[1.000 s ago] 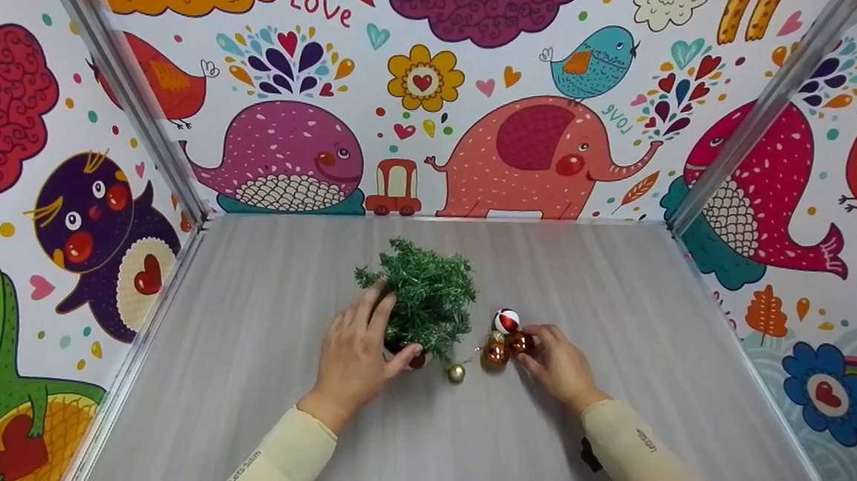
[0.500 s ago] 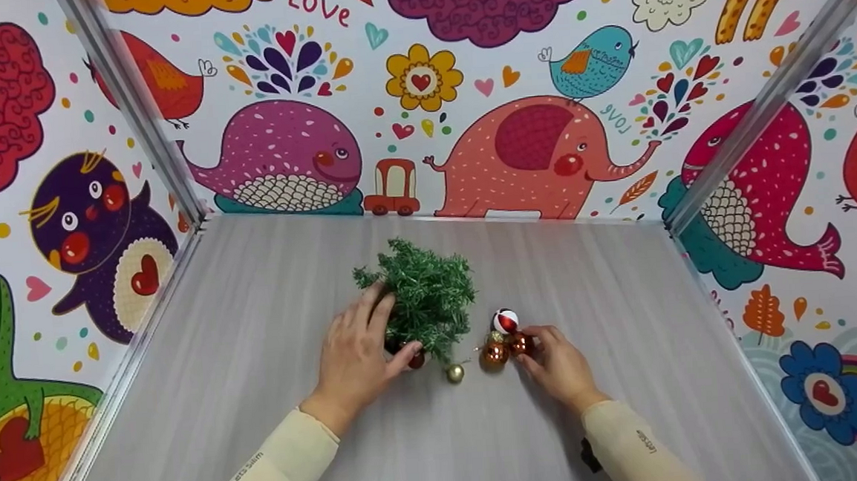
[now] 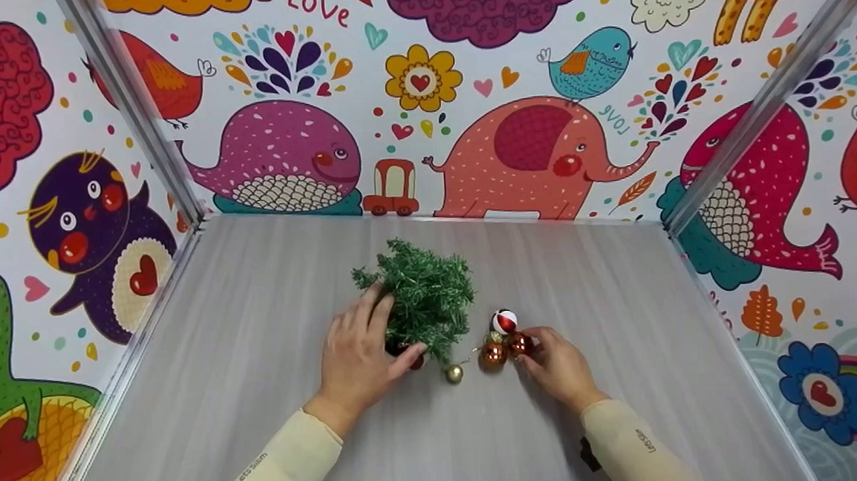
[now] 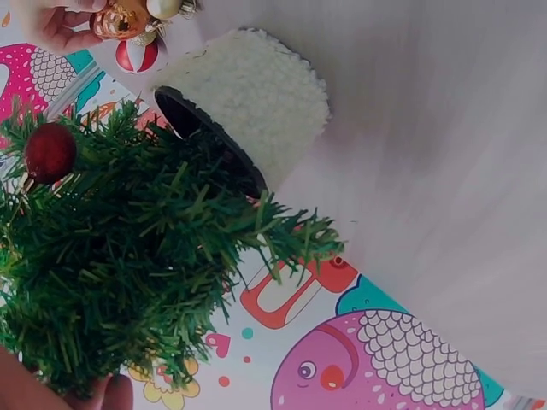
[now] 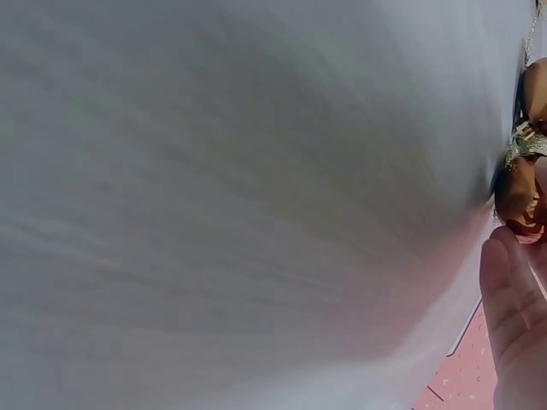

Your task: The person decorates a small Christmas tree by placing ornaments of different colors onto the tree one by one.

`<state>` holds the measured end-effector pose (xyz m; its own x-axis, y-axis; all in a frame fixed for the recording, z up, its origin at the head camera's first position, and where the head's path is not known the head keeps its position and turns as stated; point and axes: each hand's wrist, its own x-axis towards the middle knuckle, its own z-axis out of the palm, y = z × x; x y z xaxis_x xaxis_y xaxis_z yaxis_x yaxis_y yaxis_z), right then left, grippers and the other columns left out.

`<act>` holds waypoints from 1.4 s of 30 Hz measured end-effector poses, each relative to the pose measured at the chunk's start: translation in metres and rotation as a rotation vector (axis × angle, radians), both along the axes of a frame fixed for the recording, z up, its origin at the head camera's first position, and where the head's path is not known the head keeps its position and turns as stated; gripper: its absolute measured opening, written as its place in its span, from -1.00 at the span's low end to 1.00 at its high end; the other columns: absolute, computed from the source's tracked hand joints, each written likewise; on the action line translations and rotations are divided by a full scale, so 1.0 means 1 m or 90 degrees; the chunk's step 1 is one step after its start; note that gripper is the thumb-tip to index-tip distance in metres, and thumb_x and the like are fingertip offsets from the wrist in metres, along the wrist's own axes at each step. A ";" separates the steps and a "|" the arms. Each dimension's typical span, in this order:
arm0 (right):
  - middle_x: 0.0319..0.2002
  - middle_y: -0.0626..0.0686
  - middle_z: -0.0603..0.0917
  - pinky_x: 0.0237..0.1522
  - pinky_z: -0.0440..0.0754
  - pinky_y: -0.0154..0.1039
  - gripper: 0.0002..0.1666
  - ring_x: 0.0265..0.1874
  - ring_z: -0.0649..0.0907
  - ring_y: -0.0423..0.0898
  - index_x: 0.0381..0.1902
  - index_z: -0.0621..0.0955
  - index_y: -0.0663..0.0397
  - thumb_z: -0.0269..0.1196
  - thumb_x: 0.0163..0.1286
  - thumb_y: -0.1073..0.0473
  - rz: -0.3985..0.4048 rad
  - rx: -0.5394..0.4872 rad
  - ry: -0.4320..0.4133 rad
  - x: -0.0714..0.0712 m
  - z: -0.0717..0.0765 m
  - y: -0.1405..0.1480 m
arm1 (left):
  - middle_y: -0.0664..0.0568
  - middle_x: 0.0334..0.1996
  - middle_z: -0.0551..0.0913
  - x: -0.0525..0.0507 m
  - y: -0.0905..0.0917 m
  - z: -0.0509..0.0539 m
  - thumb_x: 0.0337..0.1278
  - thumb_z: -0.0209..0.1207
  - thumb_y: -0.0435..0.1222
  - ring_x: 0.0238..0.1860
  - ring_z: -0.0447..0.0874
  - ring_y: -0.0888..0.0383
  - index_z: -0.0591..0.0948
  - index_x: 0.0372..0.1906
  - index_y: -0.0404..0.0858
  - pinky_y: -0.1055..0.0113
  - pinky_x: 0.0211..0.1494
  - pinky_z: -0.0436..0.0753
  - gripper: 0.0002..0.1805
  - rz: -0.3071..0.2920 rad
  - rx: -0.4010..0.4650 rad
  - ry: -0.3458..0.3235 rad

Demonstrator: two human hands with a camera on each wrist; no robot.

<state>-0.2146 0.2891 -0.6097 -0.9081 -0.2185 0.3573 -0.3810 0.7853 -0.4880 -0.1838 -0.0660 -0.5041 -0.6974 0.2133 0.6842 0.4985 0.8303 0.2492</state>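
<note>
Almost nothing has been shifted over the last second: the small tree (image 3: 428, 292) is held in the left hand's (image 3: 358, 360) grip; beside it, an orange bauble (image 3: 518, 344) is pinched by the right hand (image 3: 561, 362), apparently unlifted from the surface (image 3: 449, 447).

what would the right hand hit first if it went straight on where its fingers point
First, the shiny copper-coloured round bauble that the right hand pinches. Just beyond, probably the red-and-white round bauble, though depth there is hard to judge.
</note>
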 end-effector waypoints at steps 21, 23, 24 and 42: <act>-0.13 0.05 0.67 -0.23 0.68 -0.06 -0.49 -0.31 0.73 -0.08 0.07 0.58 0.10 0.49 0.16 0.26 -0.011 0.004 -0.022 0.000 -0.001 0.001 | -0.21 0.38 0.37 -0.002 -0.016 0.008 0.09 0.31 0.16 0.17 0.53 -0.19 0.45 0.31 -0.30 -0.11 0.14 0.54 -0.18 -0.058 -0.023 -0.050; -0.14 0.06 0.67 -0.23 0.68 -0.04 -0.49 -0.31 0.73 -0.07 0.07 0.58 0.11 0.49 0.16 0.26 -0.011 0.006 -0.019 0.001 0.000 0.001 | -0.19 0.39 0.36 -0.003 -0.018 0.008 0.10 0.31 0.15 0.19 0.52 -0.18 0.46 0.31 -0.30 -0.11 0.14 0.54 -0.19 -0.065 -0.025 -0.052; -0.14 0.06 0.67 -0.23 0.68 -0.05 -0.49 -0.31 0.73 -0.07 0.07 0.58 0.11 0.48 0.16 0.26 -0.012 0.009 -0.018 0.001 0.000 0.001 | -0.19 0.39 0.36 -0.004 -0.019 0.007 0.11 0.30 0.16 0.20 0.51 -0.17 0.46 0.31 -0.30 -0.11 0.15 0.53 -0.19 -0.068 -0.027 -0.052; -0.15 0.04 0.66 -0.25 0.68 -0.07 -0.50 -0.32 0.72 -0.07 0.04 0.58 0.09 0.49 0.16 0.28 0.000 -0.008 -0.028 0.001 0.000 0.003 | -0.15 0.41 0.36 -0.010 -0.034 0.012 0.13 0.29 0.12 0.25 0.49 -0.15 0.46 0.35 -0.28 -0.11 0.20 0.51 -0.21 -0.102 -0.040 -0.073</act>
<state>-0.2137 0.2917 -0.6102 -0.9229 -0.2145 0.3196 -0.3590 0.7792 -0.5138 -0.1935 -0.1004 -0.4921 -0.7242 0.3674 0.5836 0.5962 0.7588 0.2621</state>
